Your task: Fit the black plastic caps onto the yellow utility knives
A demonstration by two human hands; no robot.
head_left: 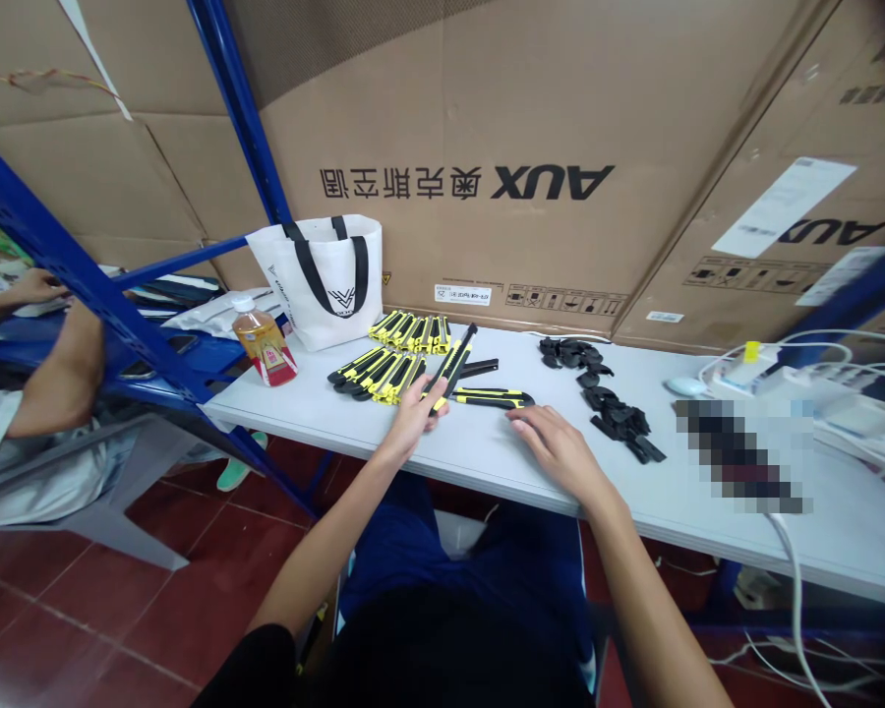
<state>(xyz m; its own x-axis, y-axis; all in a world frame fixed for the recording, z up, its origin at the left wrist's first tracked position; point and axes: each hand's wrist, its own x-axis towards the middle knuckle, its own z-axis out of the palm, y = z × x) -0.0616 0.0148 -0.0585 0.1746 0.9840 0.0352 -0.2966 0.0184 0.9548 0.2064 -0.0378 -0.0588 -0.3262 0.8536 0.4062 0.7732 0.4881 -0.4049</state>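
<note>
The left hand (417, 408) has its grip clamped on a yellow-and-black utility knife (453, 366), which slants up and away from the fingers above the middle of the tabletop (487, 457). The right hand (553, 442) rests flat near the front edge, its grip apart, fingertips just beside a second knife (493, 397) lying crosswise on the surface. Behind the held knife, toward the back edge, lie two rows of finished knives (394, 354). To the right a trail of small black parts (609, 403) runs from the back edge toward the front. At the left end stand a drink bottle (264, 344) and a white tote bag (325, 280); what it holds cannot be told. Big cardboard boxes (546, 147) wall the back; white cables (818, 369) crowd the right end; the floor (81, 619) is red tile.
</note>
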